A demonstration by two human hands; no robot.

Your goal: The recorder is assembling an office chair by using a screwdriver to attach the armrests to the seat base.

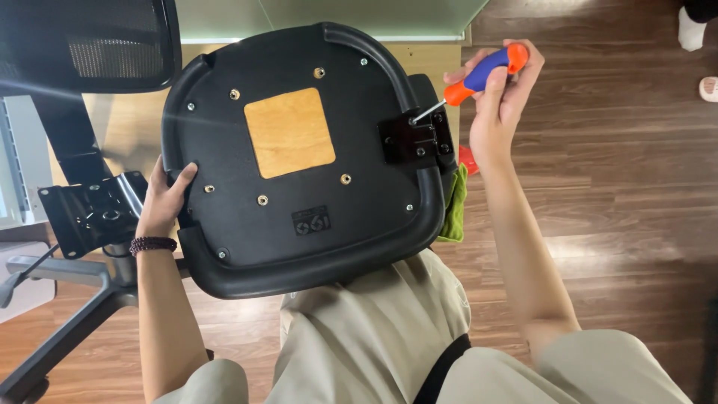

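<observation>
A black office-chair seat pan [359, 202] lies upside down across my lap, with a square wooden patch [289, 132] showing in its middle. My left hand [166, 200] grips the seat's left rim. My right hand [499, 97] holds a blue and orange screwdriver [479, 77]. Its metal tip rests on a screw in the black bracket [415, 140] on the seat's right rim. Several brass threaded inserts and small screws dot the underside.
The chair's mesh backrest [97, 41] and its base with mounting plate [93, 213] stand at the left. A green cloth [454, 213] and something red lie on the wooden floor under the seat's right edge. Another person's feet [699, 45] show at top right.
</observation>
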